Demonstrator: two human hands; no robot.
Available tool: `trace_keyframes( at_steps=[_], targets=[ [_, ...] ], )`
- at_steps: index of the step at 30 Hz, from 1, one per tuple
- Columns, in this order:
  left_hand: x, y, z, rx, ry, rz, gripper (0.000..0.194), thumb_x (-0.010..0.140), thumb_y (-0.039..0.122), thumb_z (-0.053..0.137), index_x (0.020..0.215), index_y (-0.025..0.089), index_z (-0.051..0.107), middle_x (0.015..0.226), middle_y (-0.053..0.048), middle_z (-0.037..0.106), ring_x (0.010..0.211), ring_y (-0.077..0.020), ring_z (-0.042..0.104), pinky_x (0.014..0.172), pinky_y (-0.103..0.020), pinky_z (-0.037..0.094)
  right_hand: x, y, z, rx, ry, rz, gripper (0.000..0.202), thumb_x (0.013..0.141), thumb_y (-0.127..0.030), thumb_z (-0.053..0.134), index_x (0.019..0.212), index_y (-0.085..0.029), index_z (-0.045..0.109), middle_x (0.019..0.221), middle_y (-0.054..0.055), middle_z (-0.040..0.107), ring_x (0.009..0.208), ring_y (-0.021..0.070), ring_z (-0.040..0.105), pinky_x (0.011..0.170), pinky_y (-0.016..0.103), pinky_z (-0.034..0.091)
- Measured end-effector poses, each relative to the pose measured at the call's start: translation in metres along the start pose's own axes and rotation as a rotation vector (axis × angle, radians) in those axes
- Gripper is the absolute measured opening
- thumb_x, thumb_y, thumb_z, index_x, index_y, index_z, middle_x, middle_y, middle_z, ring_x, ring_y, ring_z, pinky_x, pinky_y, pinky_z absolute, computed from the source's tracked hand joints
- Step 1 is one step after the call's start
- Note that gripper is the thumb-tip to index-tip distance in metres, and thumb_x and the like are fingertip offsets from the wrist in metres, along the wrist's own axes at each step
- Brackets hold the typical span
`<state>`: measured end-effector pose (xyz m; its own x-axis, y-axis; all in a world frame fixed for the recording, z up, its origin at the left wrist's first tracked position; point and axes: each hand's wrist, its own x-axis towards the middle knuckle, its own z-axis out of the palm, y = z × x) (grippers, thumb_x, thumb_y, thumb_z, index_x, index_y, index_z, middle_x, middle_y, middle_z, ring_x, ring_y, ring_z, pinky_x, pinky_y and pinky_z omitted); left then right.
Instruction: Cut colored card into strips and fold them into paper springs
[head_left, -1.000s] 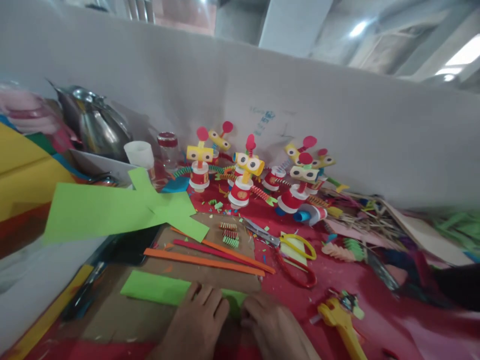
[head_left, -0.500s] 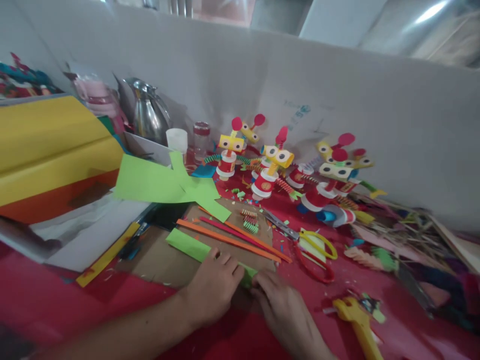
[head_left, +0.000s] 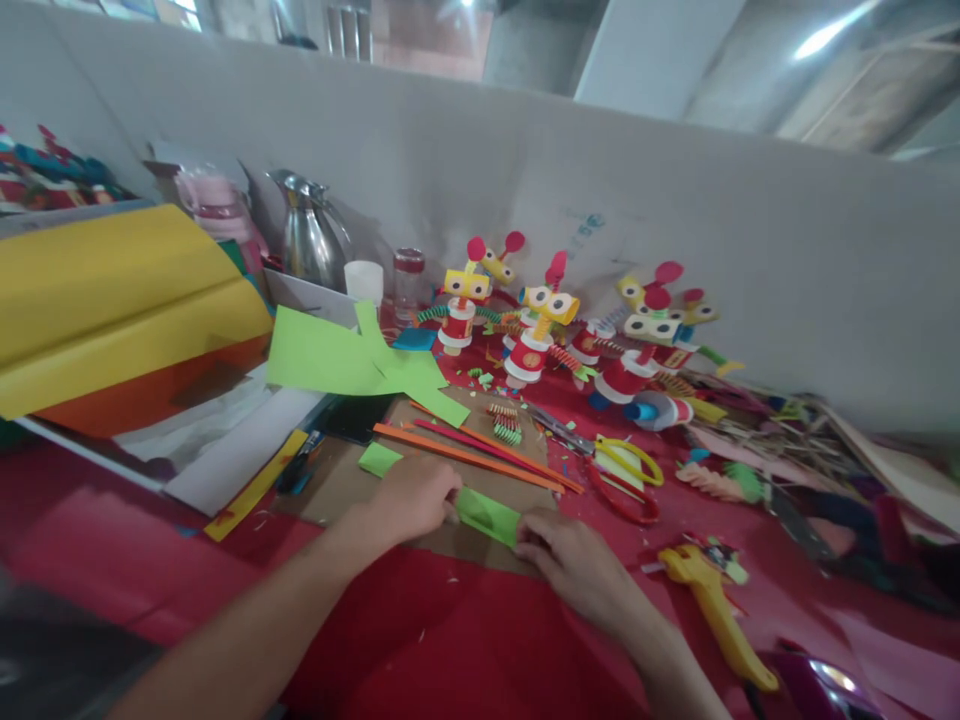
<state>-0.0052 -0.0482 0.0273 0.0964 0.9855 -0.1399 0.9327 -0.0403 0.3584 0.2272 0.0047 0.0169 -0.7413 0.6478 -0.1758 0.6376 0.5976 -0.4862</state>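
A green paper strip (head_left: pixel 486 514) lies across the front of a brown cardboard sheet (head_left: pixel 330 490). My left hand (head_left: pixel 416 497) grips it around the middle, with its left end sticking out past the hand. At the strip's right end my right hand (head_left: pixel 559 545) is closed on the paper. Between the hands a stretch of green shows. Just behind them lie orange strips (head_left: pixel 465 457) and a dark pink strip. A small folded red and green paper piece (head_left: pixel 505 423) sits near the back of the cardboard.
Scissors (head_left: pixel 626 465) with red and yellow handles and a yellow glue gun (head_left: pixel 705 590) lie to the right. Several paper-cup figures (head_left: pixel 529 355) stand behind. A white box (head_left: pixel 97 455) with yellow card is at the left, near a steel jug (head_left: pixel 307 235). Green paper (head_left: pixel 322 355) lies beside it.
My hands have moved apart along the green strip, so more of it shows between them. The view has shifted, showing more red table in front.
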Motion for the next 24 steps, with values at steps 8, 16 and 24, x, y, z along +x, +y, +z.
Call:
trace_keyframes(
  at_steps=[8,16,24],
  targets=[
    [-0.027,-0.038,-0.006,-0.011,0.163,-0.047,0.015,0.085,0.025,0.056,0.076,0.021,0.068,0.085,-0.004,0.070,0.082,-0.0188,0.062,0.074,-0.030,0.042,-0.002,0.001,0.002,0.017,0.042,0.013,0.010,0.087,-0.021,0.052,0.084,-0.022,0.061,0.085,0.001,0.067,0.080,0.0168,0.059,0.067,0.025,0.035],
    [-0.033,-0.084,0.007,-0.058,0.337,-0.010,0.018,0.086,0.027,0.052,0.074,0.019,0.063,0.083,-0.005,0.066,0.083,-0.0208,0.057,0.078,-0.033,0.041,-0.003,-0.004,0.005,-0.036,0.099,0.062,0.008,0.088,-0.021,0.053,0.084,-0.021,0.060,0.086,0.001,0.067,0.079,0.0150,0.059,0.065,0.023,0.032],
    [-0.032,-0.095,0.007,0.088,0.375,-0.089,0.018,0.082,0.031,0.055,0.069,0.019,0.059,0.080,-0.006,0.060,0.080,-0.0218,0.055,0.074,-0.034,0.041,-0.005,-0.007,0.008,-0.016,0.117,0.128,0.004,0.086,-0.019,0.057,0.087,-0.022,0.060,0.079,-0.002,0.063,0.070,0.0127,0.056,0.060,0.022,0.031]
  ],
)
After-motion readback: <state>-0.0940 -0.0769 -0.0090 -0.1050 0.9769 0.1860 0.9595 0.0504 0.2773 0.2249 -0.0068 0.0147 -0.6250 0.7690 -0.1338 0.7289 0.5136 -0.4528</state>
